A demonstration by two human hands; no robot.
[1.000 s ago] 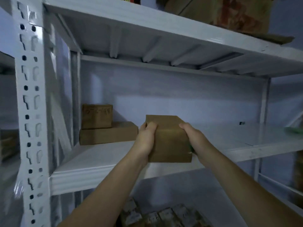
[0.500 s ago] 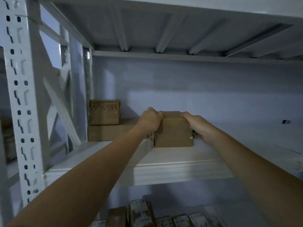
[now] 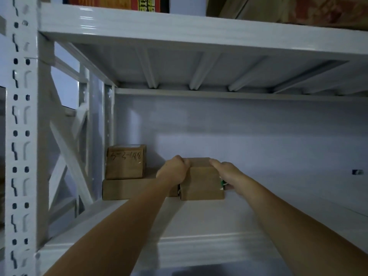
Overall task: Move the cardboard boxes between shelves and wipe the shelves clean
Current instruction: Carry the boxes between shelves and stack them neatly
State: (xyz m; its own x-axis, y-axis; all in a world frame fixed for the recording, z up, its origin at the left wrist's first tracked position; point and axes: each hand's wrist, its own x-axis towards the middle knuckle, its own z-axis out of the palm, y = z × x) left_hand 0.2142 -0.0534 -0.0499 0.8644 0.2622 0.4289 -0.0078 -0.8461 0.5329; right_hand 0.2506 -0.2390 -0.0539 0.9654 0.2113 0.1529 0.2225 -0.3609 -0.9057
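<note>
Dim light falls on a pale wall behind a white perforated metal upright.

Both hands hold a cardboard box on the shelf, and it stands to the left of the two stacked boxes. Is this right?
Not quite. In the head view both hands hold the cardboard box on the shelf, but it stands to the right of the two stacked boxes, not the left.

A white perforated upright post runs down the left edge of the frame; diagonal cross-braces sit just right of it; a pale wall fills the centre; a small dark object sits at far right.
</note>
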